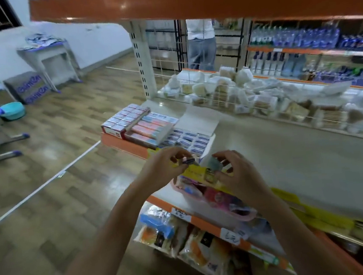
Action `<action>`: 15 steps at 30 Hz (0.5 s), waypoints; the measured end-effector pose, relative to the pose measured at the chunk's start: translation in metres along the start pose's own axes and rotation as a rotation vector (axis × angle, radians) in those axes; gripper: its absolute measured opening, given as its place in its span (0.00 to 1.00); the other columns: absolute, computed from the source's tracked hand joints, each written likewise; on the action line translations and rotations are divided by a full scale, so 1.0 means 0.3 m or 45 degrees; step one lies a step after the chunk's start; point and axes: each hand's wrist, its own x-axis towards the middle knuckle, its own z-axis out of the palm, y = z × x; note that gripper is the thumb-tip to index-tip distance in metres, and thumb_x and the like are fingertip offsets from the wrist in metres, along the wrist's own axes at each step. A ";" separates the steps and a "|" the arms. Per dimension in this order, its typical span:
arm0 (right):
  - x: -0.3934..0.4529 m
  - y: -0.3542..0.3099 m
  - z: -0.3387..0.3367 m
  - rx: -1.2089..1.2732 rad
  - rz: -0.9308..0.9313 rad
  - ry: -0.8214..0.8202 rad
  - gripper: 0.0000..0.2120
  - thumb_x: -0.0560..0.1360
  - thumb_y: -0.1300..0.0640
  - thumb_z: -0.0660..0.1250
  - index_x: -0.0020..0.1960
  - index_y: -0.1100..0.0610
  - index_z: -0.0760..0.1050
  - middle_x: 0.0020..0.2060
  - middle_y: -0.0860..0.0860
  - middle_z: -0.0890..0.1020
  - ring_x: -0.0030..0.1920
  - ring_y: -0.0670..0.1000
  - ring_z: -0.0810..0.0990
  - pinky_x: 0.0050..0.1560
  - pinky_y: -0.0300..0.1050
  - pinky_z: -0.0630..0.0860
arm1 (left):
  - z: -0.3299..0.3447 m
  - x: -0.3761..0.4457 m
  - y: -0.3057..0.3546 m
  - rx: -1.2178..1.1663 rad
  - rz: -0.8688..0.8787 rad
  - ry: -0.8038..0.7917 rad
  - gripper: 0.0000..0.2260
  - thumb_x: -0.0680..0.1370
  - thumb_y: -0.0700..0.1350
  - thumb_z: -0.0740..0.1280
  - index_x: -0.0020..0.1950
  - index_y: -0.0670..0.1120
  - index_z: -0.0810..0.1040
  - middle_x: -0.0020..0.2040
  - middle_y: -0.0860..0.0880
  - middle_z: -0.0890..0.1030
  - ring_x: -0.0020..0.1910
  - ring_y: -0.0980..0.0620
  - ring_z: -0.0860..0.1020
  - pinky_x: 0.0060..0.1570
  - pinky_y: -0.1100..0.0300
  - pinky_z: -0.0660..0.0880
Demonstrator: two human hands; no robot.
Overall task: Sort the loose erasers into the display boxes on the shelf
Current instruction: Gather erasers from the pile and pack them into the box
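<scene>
While the left hand (167, 165) pinches a small dark eraser (188, 160) just before the open display box (189, 140) on the shelf (288, 149), the right hand (237, 172) holds its grip closed on a pale eraser (214, 164) above a pink basket (213, 200).

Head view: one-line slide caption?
Left hand pinches a small dark eraser beside the open white display box; right hand holds a pale eraser.

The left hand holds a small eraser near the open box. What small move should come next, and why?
Probably carry the small dark-sleeved eraser, pinched in the left hand, slightly forward and set it into the open white display box of blue-labelled erasers. The box lies just beyond the fingers, and its labels seem to match, though blur hides details.
</scene>
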 end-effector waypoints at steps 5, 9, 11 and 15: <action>0.138 -0.003 0.053 -0.040 0.007 0.061 0.16 0.73 0.59 0.68 0.60 0.53 0.73 0.52 0.47 0.76 0.48 0.44 0.73 0.45 0.34 0.67 | -0.036 0.104 -0.094 -0.049 0.027 -0.032 0.08 0.73 0.39 0.72 0.51 0.47 0.80 0.41 0.63 0.76 0.41 0.72 0.74 0.40 0.77 0.68; 0.230 0.011 0.075 -0.054 0.028 0.111 0.17 0.72 0.60 0.69 0.60 0.53 0.74 0.51 0.47 0.76 0.48 0.45 0.73 0.48 0.36 0.67 | -0.026 0.201 -0.170 -0.030 0.079 -0.047 0.07 0.72 0.42 0.73 0.47 0.49 0.79 0.40 0.61 0.78 0.40 0.65 0.76 0.40 0.74 0.71; 0.261 0.025 0.083 -0.071 0.061 0.119 0.17 0.72 0.60 0.69 0.60 0.54 0.74 0.52 0.47 0.77 0.49 0.45 0.73 0.49 0.37 0.67 | -0.020 0.236 -0.196 -0.015 0.135 -0.077 0.06 0.72 0.43 0.73 0.48 0.49 0.79 0.42 0.57 0.79 0.42 0.61 0.77 0.43 0.70 0.74; 0.305 0.042 0.082 -0.086 0.130 0.142 0.17 0.73 0.60 0.68 0.61 0.53 0.73 0.51 0.45 0.75 0.48 0.43 0.73 0.45 0.31 0.66 | -0.013 0.271 -0.219 0.067 0.220 -0.136 0.06 0.73 0.46 0.72 0.49 0.48 0.80 0.44 0.58 0.78 0.45 0.61 0.74 0.43 0.73 0.69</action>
